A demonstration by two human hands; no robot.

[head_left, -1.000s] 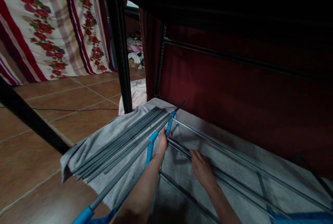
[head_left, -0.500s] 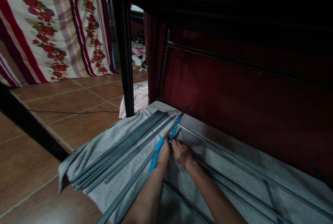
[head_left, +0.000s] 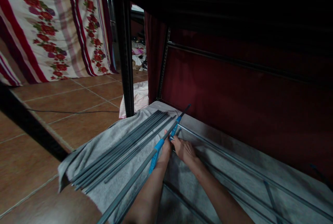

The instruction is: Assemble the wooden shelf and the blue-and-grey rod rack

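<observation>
A long grey metal tube [head_left: 140,168] runs diagonally past my hands, carrying two blue plastic connectors, one nearer [head_left: 154,158] and one farther [head_left: 174,129]. My left hand [head_left: 165,151] is closed at the farther connector, its thumb up beside the tube; its other fingers are mostly hidden. Just right of it, my right hand [head_left: 183,149] pinches a grey rod whose shiny end [head_left: 171,138] shows at the farther connector's lower part. Whether that end sits inside the connector cannot be made out. Another tube [head_left: 223,151] joins the farther connector and stretches to the lower right.
Several loose grey tubes [head_left: 122,146] lie side by side on a grey blanket [head_left: 85,154] to the left. Black metal posts [head_left: 127,60] and a dark overhead surface frame the space. A dark red cloth [head_left: 234,95] hangs behind. Tiled floor [head_left: 78,99] lies beyond.
My right hand has shifted slightly up and closer to the farther connector, bringing the rod's end with it. My left hand stays almost where it was.
</observation>
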